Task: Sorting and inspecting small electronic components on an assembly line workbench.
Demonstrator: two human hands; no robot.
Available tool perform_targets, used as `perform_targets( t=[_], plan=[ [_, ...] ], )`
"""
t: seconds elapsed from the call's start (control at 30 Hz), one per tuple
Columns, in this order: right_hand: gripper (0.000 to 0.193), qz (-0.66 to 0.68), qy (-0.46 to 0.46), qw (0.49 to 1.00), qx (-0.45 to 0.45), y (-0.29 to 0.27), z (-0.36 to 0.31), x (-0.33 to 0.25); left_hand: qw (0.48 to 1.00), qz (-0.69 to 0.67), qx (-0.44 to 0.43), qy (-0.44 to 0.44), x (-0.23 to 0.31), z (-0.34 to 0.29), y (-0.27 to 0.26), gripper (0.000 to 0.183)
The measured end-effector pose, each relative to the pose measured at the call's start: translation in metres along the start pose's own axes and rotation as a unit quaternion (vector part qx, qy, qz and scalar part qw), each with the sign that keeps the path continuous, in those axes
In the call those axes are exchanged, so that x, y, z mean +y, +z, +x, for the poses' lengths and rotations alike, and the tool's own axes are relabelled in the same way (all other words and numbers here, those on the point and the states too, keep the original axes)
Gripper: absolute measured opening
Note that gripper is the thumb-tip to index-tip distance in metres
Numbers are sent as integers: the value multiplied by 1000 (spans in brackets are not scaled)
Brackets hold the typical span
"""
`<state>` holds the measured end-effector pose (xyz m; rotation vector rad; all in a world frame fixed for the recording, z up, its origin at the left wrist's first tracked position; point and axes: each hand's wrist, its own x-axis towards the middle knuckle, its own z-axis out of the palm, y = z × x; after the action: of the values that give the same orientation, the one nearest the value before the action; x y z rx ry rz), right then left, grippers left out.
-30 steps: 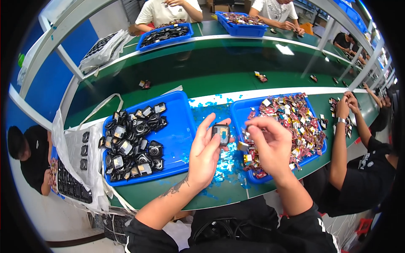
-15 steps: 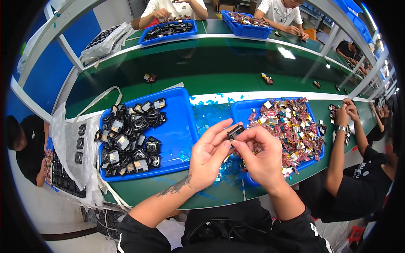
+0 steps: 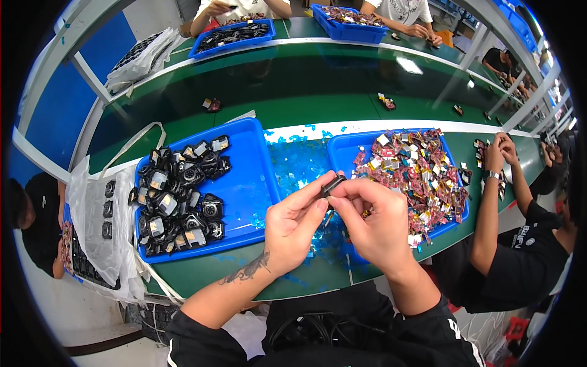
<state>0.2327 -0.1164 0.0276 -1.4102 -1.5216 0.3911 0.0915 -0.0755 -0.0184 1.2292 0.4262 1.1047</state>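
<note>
A small black casing (image 3: 332, 184) is pinched between both hands, above the gap between two blue trays. My left hand (image 3: 292, 229) is closed on its left side, thumb and fingertips together. From the other side, my right hand (image 3: 378, 223) grips it with thumb and forefinger. The casing is tilted edge-on, and fingers cover much of it. To the left, a blue tray (image 3: 244, 211) carries a heap of black watch-like casings (image 3: 177, 189). On the right, another blue tray (image 3: 344, 144) is heaped with small red, white and yellow circuit parts (image 3: 413, 177).
Blue film scraps (image 3: 299, 159) lie on the green table (image 3: 244, 269) between the trays. Plastic-wrapped black trays (image 3: 98, 226) stand at far left. A green conveyor belt (image 3: 306, 85) with scattered parts runs beyond. A co-worker's hands (image 3: 502, 148) are at right; more people sit opposite.
The casing has been turned more edge-on, and my left fingers have closed in around it. The whole view has shifted slightly, so the trays appear further left and higher.
</note>
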Motion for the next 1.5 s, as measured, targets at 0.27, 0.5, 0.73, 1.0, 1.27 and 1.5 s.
perform_targets(
  t=[0.27,0.5,0.73,1.0,1.27,1.5],
  plan=[
    [20,19,17,1000,-13,-14,2,-8,998,-45,-27,-15,2,-6,3,40],
    [24,35,-10,999,10,-2,5,9,995,-77,46,-44,0,-1,6,39],
    [27,122,80,987,-62,-17,-22,10,993,-71,93,-7,2,3,4,39],
    [12,324,148,933,-51,-25,-21,5,965,231,-25,125,18,5,-6,24],
    [11,356,151,917,-101,-34,-22,19,931,316,-135,124,24,6,-10,20],
    [21,228,160,960,-19,-19,-29,9,982,141,-23,-123,15,1,1,19]
  ],
)
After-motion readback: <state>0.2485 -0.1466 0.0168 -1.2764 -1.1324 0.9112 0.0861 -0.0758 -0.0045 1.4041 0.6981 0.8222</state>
